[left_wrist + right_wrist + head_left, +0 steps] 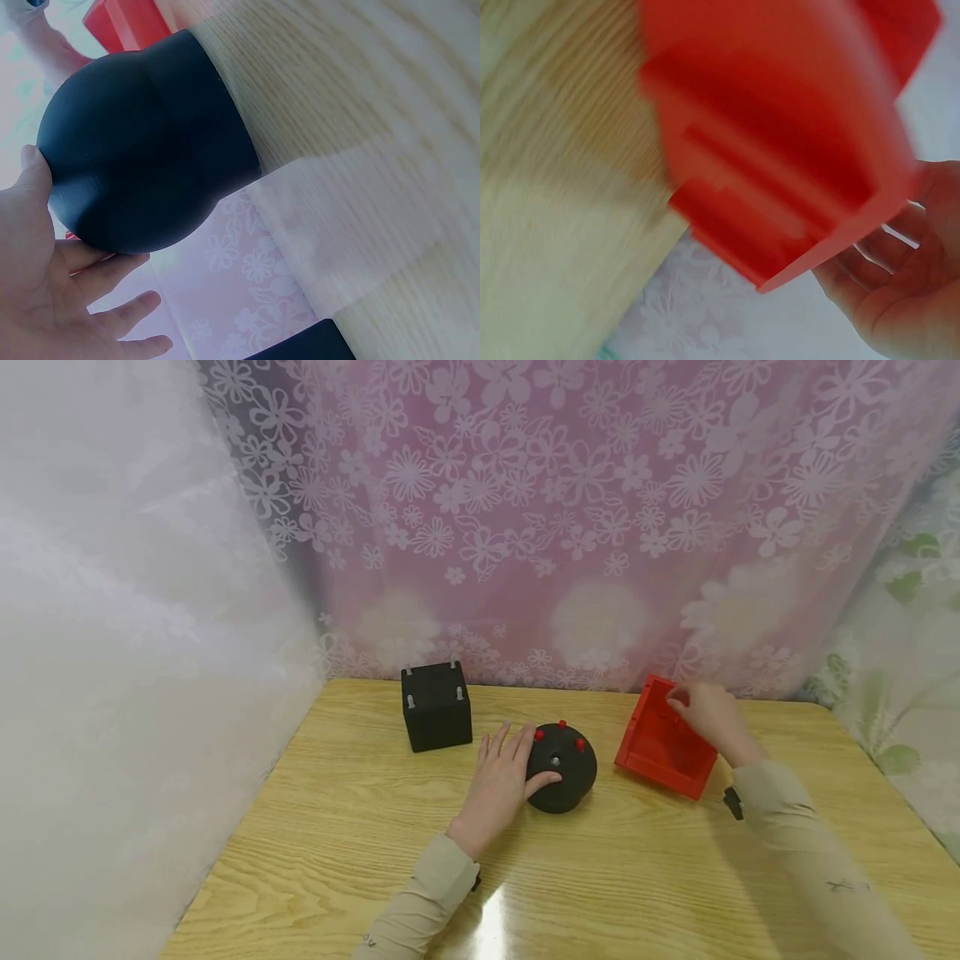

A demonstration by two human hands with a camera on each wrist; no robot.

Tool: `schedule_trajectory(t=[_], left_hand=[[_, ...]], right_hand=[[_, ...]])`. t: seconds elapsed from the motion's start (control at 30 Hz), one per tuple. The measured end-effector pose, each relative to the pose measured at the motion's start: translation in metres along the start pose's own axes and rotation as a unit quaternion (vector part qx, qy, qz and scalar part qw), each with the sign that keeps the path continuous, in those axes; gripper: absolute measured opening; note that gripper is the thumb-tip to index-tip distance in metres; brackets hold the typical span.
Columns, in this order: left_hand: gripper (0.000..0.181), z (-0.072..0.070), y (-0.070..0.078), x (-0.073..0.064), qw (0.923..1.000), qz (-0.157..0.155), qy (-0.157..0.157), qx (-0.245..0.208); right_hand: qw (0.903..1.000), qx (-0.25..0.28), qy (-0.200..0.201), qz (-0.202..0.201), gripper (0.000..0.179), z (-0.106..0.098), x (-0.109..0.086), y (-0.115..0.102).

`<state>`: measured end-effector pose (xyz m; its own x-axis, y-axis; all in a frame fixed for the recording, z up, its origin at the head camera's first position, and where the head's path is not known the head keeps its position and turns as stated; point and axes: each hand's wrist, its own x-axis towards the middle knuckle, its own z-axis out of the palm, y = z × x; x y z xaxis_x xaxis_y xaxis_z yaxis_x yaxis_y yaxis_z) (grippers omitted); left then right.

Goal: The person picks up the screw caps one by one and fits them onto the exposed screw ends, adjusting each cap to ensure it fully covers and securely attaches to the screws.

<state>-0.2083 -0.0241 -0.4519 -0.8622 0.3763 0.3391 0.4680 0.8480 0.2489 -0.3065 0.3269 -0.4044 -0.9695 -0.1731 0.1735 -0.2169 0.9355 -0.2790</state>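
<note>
A round black piece (567, 785) with a bulging top and a narrower base stands mid-table. Three red pegs (580, 745) and a small grey tip (556, 761) show on its top. My left hand (498, 781) holds it from the left, thumb at the top and fingers along the far side; in the left wrist view the outer fingers (129, 313) spread free of it. My right hand (708, 714) reaches over an open red box (667, 775), thumb and index finger close together inside it. I cannot tell whether they pinch something small.
A black cube-shaped block (438, 718) with several grey pegs (410, 701) upright at its top corners stands at the back left. Behind the wooden table (337, 827) hangs a pink flowered curtain (480, 527), close to the back edge.
</note>
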Motion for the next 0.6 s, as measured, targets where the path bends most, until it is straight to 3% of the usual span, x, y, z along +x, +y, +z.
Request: schedule_trajectory(t=[0.17, 0.6], left_hand=[[0.084, 0.000, 0.000, 0.000, 1.0000, -0.001, -0.001, 0.004], [0.083, 0.000, -0.001, 0.000, 0.9999, 0.004, 0.003, 0.011]], right_hand=[[0.9976, -0.057, -0.020, -0.034, 0.012, 0.008, 0.008, 0.006], [0.9880, -0.135, -0.044, -0.060, 0.022, 0.028, 0.018, 0.018]])
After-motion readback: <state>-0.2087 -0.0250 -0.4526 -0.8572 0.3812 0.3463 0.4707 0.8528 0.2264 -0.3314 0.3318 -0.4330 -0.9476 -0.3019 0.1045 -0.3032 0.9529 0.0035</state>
